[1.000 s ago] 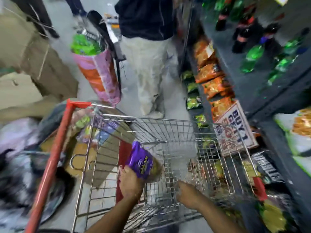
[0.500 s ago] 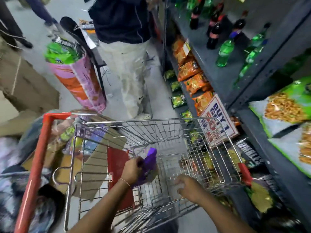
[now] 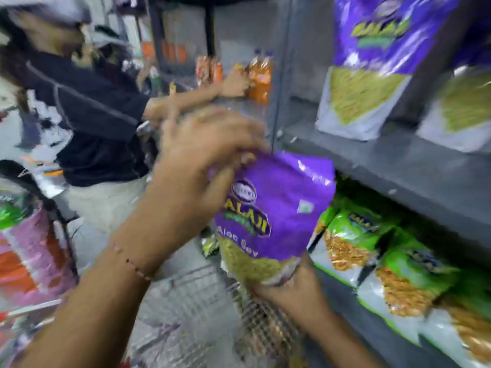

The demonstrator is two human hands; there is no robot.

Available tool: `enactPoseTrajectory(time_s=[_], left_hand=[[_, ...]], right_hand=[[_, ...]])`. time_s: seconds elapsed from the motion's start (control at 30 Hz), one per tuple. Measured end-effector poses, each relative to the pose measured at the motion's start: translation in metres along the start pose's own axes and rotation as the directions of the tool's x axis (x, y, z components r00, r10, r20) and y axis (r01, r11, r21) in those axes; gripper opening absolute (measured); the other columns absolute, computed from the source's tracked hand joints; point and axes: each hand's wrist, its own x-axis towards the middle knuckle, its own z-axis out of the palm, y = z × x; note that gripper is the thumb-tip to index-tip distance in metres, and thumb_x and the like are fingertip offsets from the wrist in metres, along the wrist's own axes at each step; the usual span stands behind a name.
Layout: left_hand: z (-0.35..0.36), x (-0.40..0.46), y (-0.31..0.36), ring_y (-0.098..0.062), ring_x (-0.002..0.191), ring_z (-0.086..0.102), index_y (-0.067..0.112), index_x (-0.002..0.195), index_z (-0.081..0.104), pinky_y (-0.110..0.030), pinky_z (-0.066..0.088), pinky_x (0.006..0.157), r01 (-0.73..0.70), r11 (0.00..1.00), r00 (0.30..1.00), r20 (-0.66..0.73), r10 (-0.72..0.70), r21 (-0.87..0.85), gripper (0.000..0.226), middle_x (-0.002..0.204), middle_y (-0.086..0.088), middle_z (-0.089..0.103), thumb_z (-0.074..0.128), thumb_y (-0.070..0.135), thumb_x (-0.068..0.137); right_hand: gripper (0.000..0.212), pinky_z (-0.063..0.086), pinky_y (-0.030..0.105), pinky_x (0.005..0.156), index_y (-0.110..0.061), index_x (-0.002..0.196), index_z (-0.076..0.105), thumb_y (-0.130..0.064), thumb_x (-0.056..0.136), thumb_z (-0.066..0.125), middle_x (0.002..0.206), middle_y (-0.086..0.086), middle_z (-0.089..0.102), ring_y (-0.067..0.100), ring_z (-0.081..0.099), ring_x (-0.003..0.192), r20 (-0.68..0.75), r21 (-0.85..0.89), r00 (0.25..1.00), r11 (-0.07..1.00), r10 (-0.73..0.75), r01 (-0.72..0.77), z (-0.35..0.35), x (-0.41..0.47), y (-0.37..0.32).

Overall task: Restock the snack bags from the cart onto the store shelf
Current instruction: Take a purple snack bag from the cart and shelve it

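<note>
snack bag (image 3: 273, 208) above cart (image 3: 202, 296), shelf (image 3: 414, 166) seemingly right

Both forearms are bare, with no sleeve showing anywhere up to the lower edge of the picture. The left hand (image 3: 202, 155) is blurred, so nothing can be made out on its fingers. Just below it, around the left wrist, sits a thin bracelet (image 3: 130, 261): a fine string with small dark and reddish beads set apart along it, running slantwise across the wrist. The right hand (image 3: 289, 290) wears nothing that can be seen: no ring, no band, and its wrist below is plain.
</note>
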Motion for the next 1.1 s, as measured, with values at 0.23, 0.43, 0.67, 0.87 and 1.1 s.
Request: enactPoseTrajectory(time_s=[0.23,0.43,0.67,0.87,1.1], left_hand=[[0.093,0.062,0.028,-0.020,0.139,0.041,0.026,0.148,0.025,-0.053,0.033,0.114,0.250,0.673,0.923,-0.040,-0.383,-0.697,0.088,0.151,0.000,0.041,0.070,0.041,0.073],[0.206,0.113,0.061,0.001,0.108,0.063,0.018,0.116,0.056,-0.021,0.049,0.098,0.367,0.359,0.909,0.248,-0.335,-0.858,0.054,0.110,0.018,0.073,0.073,0.013,0.065],[0.285,0.153,0.060,-0.028,0.120,0.059,0.020,0.135,0.043,-0.052,0.047,0.102,0.531,0.504,0.844,0.370,-0.388,-0.681,0.078,0.131,-0.006,0.061,0.082,0.021,0.067],[0.283,0.159,0.071,-0.023,0.113,0.062,0.005,0.133,0.045,-0.044,0.048,0.101,0.555,0.476,0.827,0.390,-0.406,-0.682,0.081,0.128,-0.004,0.061,0.084,0.027,0.065],[0.246,0.130,0.169,-0.005,0.126,0.053,0.030,0.120,0.056,-0.017,0.037,0.104,0.125,0.454,0.933,-0.051,-0.356,-0.882,0.040,0.128,0.020,0.061,0.066,0.017,0.084]], right_hand=[[0.092,0.056,0.024,0.087,-0.045,0.112,0.035,-0.019,0.046,0.093,0.111,-0.005,0.069,0.004,0.069,0.100,-0.398,-0.104,0.859,0.946,-0.322,0.307,-0.142,0.014,-0.157],[0.094,0.051,0.009,0.079,-0.019,0.124,0.044,-0.015,0.046,0.094,0.116,-0.008,0.065,0.002,0.064,0.102,-0.506,-0.213,0.824,0.963,-0.253,0.165,-0.238,0.034,-0.153],[0.077,0.053,0.044,0.098,-0.029,0.128,0.050,-0.024,0.061,0.087,0.121,-0.005,0.069,0.019,0.065,0.112,-0.600,-0.133,0.798,0.991,-0.058,-0.028,-0.284,0.061,-0.112],[0.076,0.049,0.043,0.102,-0.021,0.131,0.040,-0.033,0.068,0.081,0.132,-0.001,0.059,0.018,0.059,0.116,-0.604,-0.151,0.797,0.980,0.014,-0.132,-0.288,0.056,-0.119],[0.024,0.048,0.018,0.092,-0.033,0.095,0.066,-0.018,0.079,0.077,0.100,-0.011,0.073,0.002,0.064,0.102,-0.799,-0.279,0.544,0.959,-0.257,0.043,-0.300,-0.118,-0.152]])
